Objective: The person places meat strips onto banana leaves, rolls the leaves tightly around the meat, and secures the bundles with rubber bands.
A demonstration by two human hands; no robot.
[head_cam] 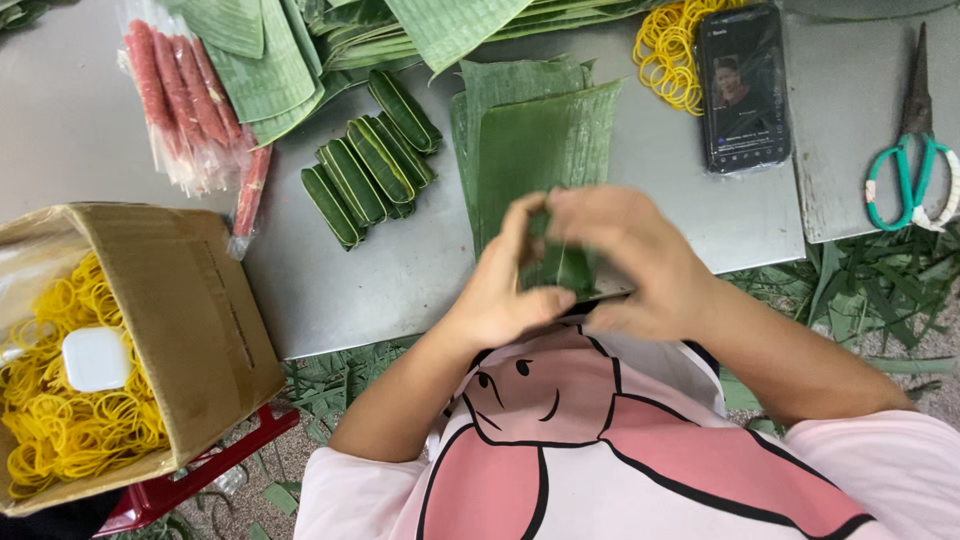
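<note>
Head view: left hand (500, 285) and right hand (625, 260) meet at the near edge of the grey metal table (400, 280), both pinching a small folded green leaf parcel (562, 262) between fingers and thumbs. Just beyond lies a stack of flat green leaf sheets (535, 135). Finished green leaf rolls (370, 165) sit left of the stack.

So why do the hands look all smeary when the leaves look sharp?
Head view: the left hand and right hand are blurred, with the leaf bundle between them; the leaf stack, wrapped rolls and scissors look sharp; light is soft and even, with faint glare on the phone.
</note>
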